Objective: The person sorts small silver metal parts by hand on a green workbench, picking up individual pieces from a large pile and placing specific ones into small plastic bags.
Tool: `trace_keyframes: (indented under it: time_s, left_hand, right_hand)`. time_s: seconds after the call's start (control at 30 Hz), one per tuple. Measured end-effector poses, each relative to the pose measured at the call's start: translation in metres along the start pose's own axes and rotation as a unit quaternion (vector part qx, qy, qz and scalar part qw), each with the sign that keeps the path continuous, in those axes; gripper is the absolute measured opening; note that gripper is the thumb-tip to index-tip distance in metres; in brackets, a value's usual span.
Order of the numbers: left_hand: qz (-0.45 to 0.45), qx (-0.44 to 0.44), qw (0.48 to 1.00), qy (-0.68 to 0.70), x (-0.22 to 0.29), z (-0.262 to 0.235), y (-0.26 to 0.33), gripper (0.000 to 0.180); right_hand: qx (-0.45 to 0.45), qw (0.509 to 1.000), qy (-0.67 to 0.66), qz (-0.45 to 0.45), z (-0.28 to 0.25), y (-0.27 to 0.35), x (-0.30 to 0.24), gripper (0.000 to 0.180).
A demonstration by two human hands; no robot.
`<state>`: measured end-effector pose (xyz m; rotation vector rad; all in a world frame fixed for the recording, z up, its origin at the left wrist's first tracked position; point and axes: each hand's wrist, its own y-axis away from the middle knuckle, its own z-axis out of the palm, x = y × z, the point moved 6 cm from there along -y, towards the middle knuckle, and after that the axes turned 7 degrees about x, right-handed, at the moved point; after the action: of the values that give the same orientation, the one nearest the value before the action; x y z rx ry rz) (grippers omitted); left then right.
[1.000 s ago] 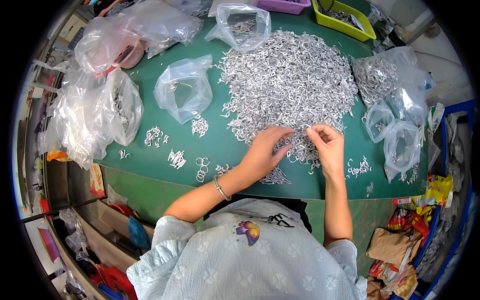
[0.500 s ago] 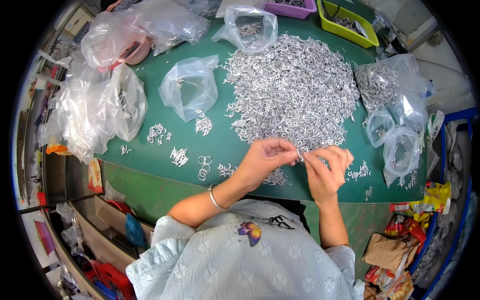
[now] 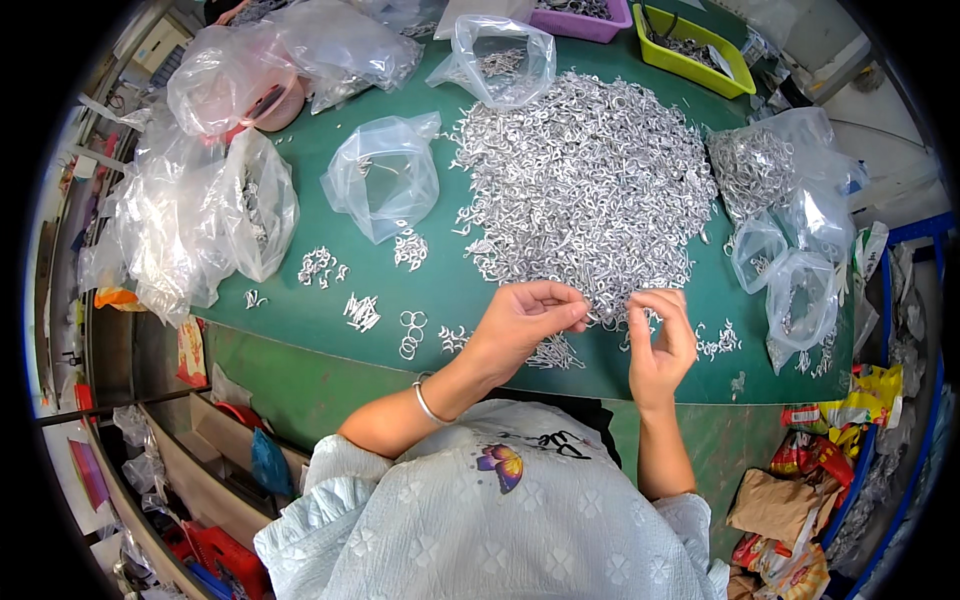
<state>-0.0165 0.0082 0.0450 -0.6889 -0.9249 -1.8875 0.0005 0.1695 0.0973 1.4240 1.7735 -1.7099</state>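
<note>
A big heap of small silver metal rings and hooks (image 3: 585, 185) covers the middle of a green table (image 3: 455, 290). My left hand (image 3: 525, 320) is at the heap's near edge, fingers pinched on a few small metal pieces. My right hand (image 3: 660, 335) is close beside it, fingers curled around several small pieces too. Between and below the hands lies a little cluster of sorted metal pieces (image 3: 555, 352). More small sorted groups (image 3: 362, 312) lie in a row to the left along the table's front.
Clear plastic bags (image 3: 385, 185) with metal parts lie left, back and right (image 3: 790, 260) of the heap. A yellow tray (image 3: 690, 45) and a purple tray (image 3: 585, 15) stand at the back. Cluttered bags and wrappers (image 3: 800, 500) lie on the floor at lower right.
Both hands have drawn back from the heap toward the table's front edge and come closer together, carrying small metal pieces.
</note>
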Motion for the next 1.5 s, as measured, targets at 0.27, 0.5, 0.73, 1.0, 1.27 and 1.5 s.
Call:
trace_keyframes:
  time_s: [0.27,0.5,0.73,1.0,1.27,1.5]
  left_hand:
    - [0.021,0.005,1.0,-0.001,-0.003,0.002,-0.001,0.017]
    - [0.011,0.001,1.0,-0.009,-0.012,-0.001,-0.004,0.016]
    - [-0.029,0.0,0.999,-0.034,-0.024,-0.003,-0.012,0.023]
    - [-0.033,0.02,0.997,-0.067,-0.027,-0.017,-0.016,0.029]
    - [-0.036,0.003,0.997,-0.073,-0.03,-0.007,-0.017,0.028]
    - [0.023,-0.087,0.99,-0.107,-0.013,0.053,-0.005,0.029]
  right_hand:
    - [-0.065,0.983,-0.103,0.14,0.013,0.015,0.009,0.013]
    - [-0.106,0.969,-0.117,0.192,0.014,0.023,0.022,0.007]
    - [-0.053,0.962,-0.109,0.246,0.008,0.033,0.04,0.003]
    - [0.055,0.941,-0.069,0.328,-0.058,0.023,0.09,0.012]
    - [0.087,0.984,-0.066,0.138,-0.078,0.014,0.061,0.006]
    - [0.019,0.995,-0.087,0.044,-0.051,0.021,0.025,0.007]
